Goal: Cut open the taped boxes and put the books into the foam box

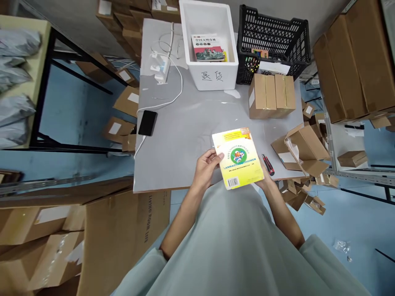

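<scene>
- Yellow and white, a barcoded paperback book (239, 158) is being held up over the table's near edge, its cover tilted slightly.
- On its left side it is gripped by the left hand (205, 166), thumb pressed on the cover, fingers tucked behind.
- Its lower right edge is met by the right hand (264, 176); the fingers are hidden, so how far they are closed cannot be told.
- Just beside that hand, a red-and-black utility knife (268, 165) is laid on the grey tabletop (185, 139).
- Over to the right, an open cardboard box (304, 150) is seen with its flaps spread; to the left, a black smartphone (147, 123) is joined by a white cable.
- Farther back, two taped cartons (271, 98) are stood side by side.
- Behind, books (209, 48) are held in a white bin (212, 78), with a black plastic crate (277, 35) placed alongside.
</scene>
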